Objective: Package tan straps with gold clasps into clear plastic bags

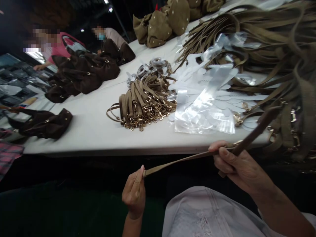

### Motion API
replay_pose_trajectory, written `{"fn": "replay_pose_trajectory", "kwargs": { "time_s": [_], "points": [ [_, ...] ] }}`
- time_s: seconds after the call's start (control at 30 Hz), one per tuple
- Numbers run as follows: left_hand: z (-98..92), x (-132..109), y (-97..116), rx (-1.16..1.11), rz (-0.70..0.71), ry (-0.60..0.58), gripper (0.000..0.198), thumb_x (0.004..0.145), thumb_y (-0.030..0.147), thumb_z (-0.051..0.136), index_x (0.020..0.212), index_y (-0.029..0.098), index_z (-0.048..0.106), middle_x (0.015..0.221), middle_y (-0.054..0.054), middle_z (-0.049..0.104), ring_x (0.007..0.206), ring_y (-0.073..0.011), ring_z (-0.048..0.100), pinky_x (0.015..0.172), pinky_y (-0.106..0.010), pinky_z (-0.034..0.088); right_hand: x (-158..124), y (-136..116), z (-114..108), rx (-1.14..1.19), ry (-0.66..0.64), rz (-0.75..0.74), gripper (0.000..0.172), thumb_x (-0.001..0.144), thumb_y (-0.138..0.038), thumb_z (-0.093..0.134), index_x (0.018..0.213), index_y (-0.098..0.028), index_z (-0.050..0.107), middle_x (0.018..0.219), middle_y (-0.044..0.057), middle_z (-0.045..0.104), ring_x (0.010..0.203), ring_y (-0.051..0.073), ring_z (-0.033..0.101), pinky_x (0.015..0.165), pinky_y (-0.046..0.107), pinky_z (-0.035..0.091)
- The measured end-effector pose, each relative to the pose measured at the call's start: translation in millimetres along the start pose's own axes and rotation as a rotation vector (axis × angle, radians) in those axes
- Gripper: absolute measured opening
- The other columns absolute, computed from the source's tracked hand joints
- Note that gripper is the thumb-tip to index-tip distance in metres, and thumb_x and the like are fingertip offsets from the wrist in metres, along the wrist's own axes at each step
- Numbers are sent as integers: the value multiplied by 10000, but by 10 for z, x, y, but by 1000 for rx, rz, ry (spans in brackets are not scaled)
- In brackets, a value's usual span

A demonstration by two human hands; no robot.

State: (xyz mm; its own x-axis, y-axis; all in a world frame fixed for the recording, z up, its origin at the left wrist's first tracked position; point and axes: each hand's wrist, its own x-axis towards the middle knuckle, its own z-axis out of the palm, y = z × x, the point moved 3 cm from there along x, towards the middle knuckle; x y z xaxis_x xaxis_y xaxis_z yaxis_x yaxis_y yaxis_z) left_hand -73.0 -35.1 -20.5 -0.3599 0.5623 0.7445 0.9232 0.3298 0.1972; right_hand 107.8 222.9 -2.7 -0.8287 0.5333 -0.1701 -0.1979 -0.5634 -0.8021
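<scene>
My only view (worn on the head) looks forward and down from above, fairly near the left hand (134, 191) and right hand (242, 168), with the counter (93, 130) stretching away beyond them.

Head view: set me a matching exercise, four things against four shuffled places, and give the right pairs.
Things
1. Narrow strap
2. Khaki bags
3. Clear plastic packaging
4. Buckled straps

Places
A. At the top of the picture
B. Heaped on the white table
C. Directly right of that heap
D. Stretched between the left grip and right grip

Pairs: 1-D, 2-A, 3-C, 4-B.
</scene>
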Motion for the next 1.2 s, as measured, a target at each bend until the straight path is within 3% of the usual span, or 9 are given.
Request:
{"fn": "replay_pose_trajectory", "kwargs": {
  "time_s": [0.07, 0.23, 0.33, 0.43, 0.53, 0.77, 0.83, 1.0, 1.2],
  "points": [
    [58, -93, -143, -81, -166, -86, 336, 856, 78, 660, 1155, 223, 711, 968, -50, 760, 814, -151, 710, 790, -249, 570, 1, 11, 29, -29, -39, -17, 295, 890, -433, 672, 992, -157, 657, 512, -82, 313, 445, 43, 239, 401, 176, 142],
    [331, -437, -488, -384, -976, -342, 331, 793, 413, 740, 1038, 191, 758, 709, -5, 717, 584, -97, 611, 572, -159, 517, 59, 96, 106, -16, -69, -93, 315, 932, -418, 624, 1072, -136, 632, 545, -70, 372, 466, 41, 260, 408, 168, 167],
    [443, -528, -491, -747, -1365, -149, 313, 765, 363, 779, 998, 157, 745, 654, 17, 648, 535, -56, 522, 519, -119, 479, 52, 144, 109, 29, -112, -103, 329, 940, -419, 613, 1121, -144, 622, 577, -59, 420, 467, 36, 266, 411, 169, 155],
    [562, -523, -358, -1157, -1621, 126, 172, 914, 140, 574, 1022, 134, 707, 726, -2, 646, 573, -42, 561, 560, -108, 517, 29, 189, 112, 70, -207, -74, 325, 921, -389, 651, 1143, -154, 619, 621, -38, 500, 472, 30, 292, 417, 168, 156],
    [674, -508, -72, -1315, -1825, 129, 339, 988, 68, 351, 1040, 101, 684, 967, -96, 702, 802, -89, 675, 722, -177, 589, 21, 258, 130, 91, -293, -2, 296, 895, -356, 689, 1094, -142, 642, 622, -24, 555, 458, 24, 306, 413, 165, 168],
    [798, -250, 864, -1668, -1793, -482, 429, 977, 417, 474, 1079, 58, 686, 1140, -210, 678, 1029, -248, 667, 926, -353, 561, -4, 486, 177, 144, -349, 205, 408, 889, -456, 662, 1060, -86, 672, 525, -23, 558, 394, 24, 288, 394, 171, 144],
    [835, -124, 934, -1726, -1753, -488, 424, 974, 421, 481, 1086, 66, 683, 1118, -194, 686, 1030, -252, 664, 916, -360, 563, -24, 526, 198, 98, -367, 206, 402, 862, -434, 699, 1073, -92, 684, 541, -23, 567, 409, 26, 341, 419, 161, 215],
    [987, 34, 759, -1509, -1893, -362, 180, 928, 48, 509, 1020, 56, 664, 861, -84, 692, 696, -104, 664, 663, -195, 574, -112, 635, 221, -193, -466, 262, 394, 786, -340, 772, 1116, -131, 721, 613, -40, 533, 490, 45, 457, 499, 159, 368],
    [1063, 59, 624, -1906, -2035, -332, 223, 968, 25, 366, 991, 50, 586, 628, 46, 449, 401, 7, 413, 359, -61, 343, -244, 750, 75, -301, -574, 323, 539, 797, -351, 758, 1289, -172, 629, 579, -61, 521, 461, 44, 433, 463, 151, 320]
  ]
}}
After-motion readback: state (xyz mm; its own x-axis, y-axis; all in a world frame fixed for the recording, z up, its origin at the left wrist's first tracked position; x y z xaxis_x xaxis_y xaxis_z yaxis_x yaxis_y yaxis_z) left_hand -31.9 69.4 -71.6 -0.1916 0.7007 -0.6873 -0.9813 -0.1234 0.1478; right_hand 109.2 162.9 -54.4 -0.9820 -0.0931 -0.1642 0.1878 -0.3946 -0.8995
